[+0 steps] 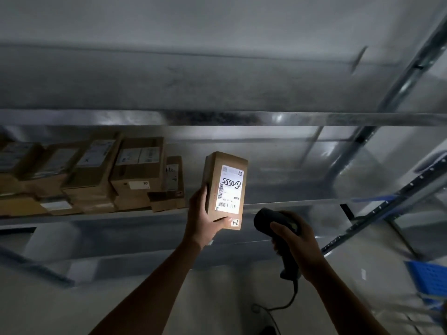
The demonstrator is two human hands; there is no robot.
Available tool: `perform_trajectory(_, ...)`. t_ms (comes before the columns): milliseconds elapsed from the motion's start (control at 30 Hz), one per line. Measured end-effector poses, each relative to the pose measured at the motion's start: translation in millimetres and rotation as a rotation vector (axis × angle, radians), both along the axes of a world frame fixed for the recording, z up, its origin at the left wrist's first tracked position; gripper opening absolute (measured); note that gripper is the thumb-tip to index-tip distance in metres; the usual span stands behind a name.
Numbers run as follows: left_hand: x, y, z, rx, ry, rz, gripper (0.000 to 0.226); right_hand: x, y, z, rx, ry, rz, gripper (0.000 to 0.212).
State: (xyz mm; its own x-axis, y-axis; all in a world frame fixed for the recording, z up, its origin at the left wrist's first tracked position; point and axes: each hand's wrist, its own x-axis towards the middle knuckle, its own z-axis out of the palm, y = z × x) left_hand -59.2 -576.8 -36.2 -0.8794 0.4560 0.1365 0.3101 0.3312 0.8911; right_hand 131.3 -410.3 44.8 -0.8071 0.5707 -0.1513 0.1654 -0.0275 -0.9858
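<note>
The small brown cardboard box [226,191] hangs in the air just in front of the grey metal shelf [302,204], standing nearly upright, so its long axis runs top to bottom. Its white shipping label [231,182] faces back toward me, with the handwriting upside down. My left hand [203,218] has it in a firm grip from the lower left: the thumb lies across the bottom of the labelled face and the fingers wrap the narrow side. Just to the right and a little lower, apart from the box, sits the head of the black handheld barcode scanner [268,222]. My right hand [297,243] is clenched round its handle, and a dark cable [291,298] trails down from it. What matters, I judge, is that the label lies up and left of the scanner's nose but faces me, not the scanner. Either the box has to turn rightward or the scanner has to swing in front of the label. Further left on the shelf stands a row of larger brown cardboard cartons [116,175], well apart from the box, and a blue plastic crate [428,276] sits low at the far right.
</note>
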Motion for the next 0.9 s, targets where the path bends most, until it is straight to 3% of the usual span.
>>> perform_trajectory(100,5,1,4,-0.053,0.026,0.002,0.120,13,3,-2,0.011,-0.013,-0.020,0.039)
perform_trajectory(267,15,12,7,-0.163,0.089,-0.026,0.127,34,12,0,0.002,0.020,-0.064,0.019)
perform_trajectory(500,53,59,18,-0.270,0.084,-0.026,0.130,78,47,-3,-0.007,-0.013,-0.111,0.026)
perform_trajectory(900,120,163,25,-0.290,0.115,-0.080,0.126,169,139,-3,0.027,-0.033,-0.185,0.026)
